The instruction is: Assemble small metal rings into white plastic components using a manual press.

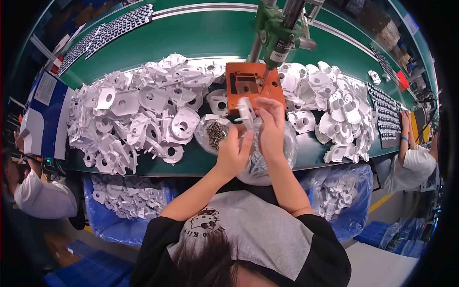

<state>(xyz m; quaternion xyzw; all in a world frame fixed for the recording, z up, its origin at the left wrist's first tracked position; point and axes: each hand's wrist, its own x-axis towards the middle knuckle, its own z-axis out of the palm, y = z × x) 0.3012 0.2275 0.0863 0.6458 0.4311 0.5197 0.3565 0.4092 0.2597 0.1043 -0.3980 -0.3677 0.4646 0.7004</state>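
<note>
A white plastic part (245, 111) is held upright between the thumb and fingers of my left hand (235, 147). Right beside it is my right hand (270, 128), its fingers bent inward and its thumb close to the part; whatever those fingers pinch is hidden. Both hands are just in front of an orange fixture block (233, 98) with a dark slot. A bag of small brassy metal pieces (216, 134), perhaps screws, lies left of my left hand. Under my hands and wrists is a clear plastic bag (287, 153), its contents hard to make out.
A green press (278, 40) stands over the fixture. White plastic parts are heaped left (126, 105) and right (342, 112). Blue lined bins (103, 217) hold more below the table. Trays of dark pieces (386, 117) lie farther out. Co-workers (413, 165) sit at both sides.
</note>
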